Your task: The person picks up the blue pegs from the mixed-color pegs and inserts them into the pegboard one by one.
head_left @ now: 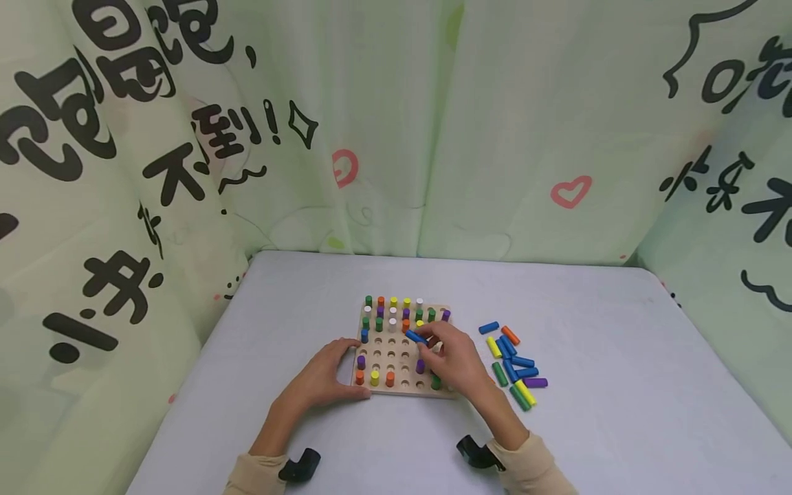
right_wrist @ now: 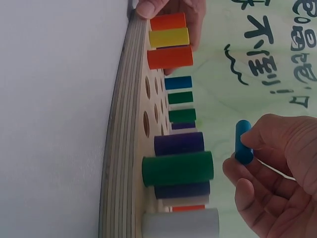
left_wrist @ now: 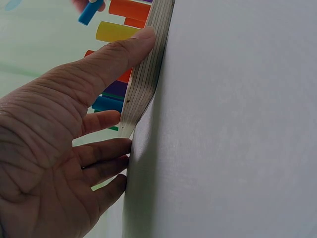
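A wooden pegboard [head_left: 396,354] lies flat on the table, holding coloured pegs in its far rows and some near holes. My left hand [head_left: 326,375] rests at its near left corner. The thumb touches the near edge and the fingers reach along the left side, as the left wrist view also shows. Between thumb and fingertips my right hand [head_left: 454,357] pinches a blue peg [right_wrist: 242,142] above the board, apart from the holes. A green peg [right_wrist: 178,168] and an orange peg [right_wrist: 170,58] stand upright in the board. The right hand hides part of the board's right side in the head view.
Loose blue, green, yellow, orange and purple pegs, among them a purple one [head_left: 535,382], lie in a pile right of the board. A white cloth covers the table [head_left: 594,330]. Printed curtains [head_left: 495,137] enclose its back and sides.
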